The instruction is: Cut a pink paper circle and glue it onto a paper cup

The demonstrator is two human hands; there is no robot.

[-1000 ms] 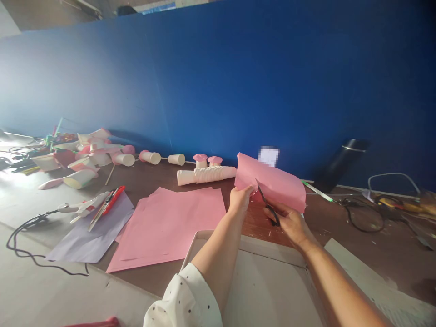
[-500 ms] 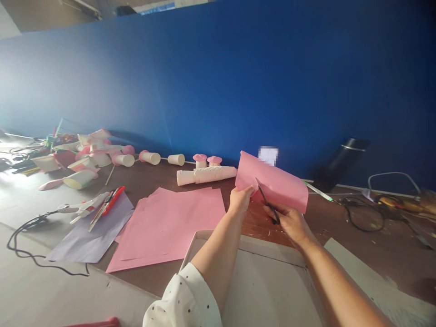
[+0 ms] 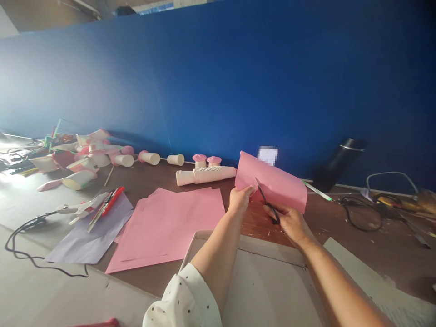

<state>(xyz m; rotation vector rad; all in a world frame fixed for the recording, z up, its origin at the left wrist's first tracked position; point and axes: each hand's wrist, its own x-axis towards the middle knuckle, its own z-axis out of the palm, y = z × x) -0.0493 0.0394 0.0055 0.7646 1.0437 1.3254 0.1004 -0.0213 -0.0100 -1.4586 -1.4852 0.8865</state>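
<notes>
A curved sheet of pink paper [image 3: 272, 179] is held up above the brown table. My left hand [image 3: 241, 199] pinches its lower left edge between thumb and fingers. In my right hand [image 3: 289, 222] is a pair of black-handled scissors [image 3: 267, 202], fingers closed round the handles. The blades meet the paper just right of my left thumb; whether they are parted I cannot make out. A stack of pink sheets [image 3: 170, 227] lies flat to the left of my left forearm.
A nested row of paper cups [image 3: 207, 174] lies behind my left hand. A utility knife [image 3: 106, 208] and a glue gun [image 3: 83, 208] rest on grey paper [image 3: 91, 245] at left. A white box lid [image 3: 269, 281] sits under my forearms. A black bottle [image 3: 337, 163] stands at right.
Almost nothing differs. Both hands, the scissors and the pink paper keep their places; the whole view has shifted very slightly.
</notes>
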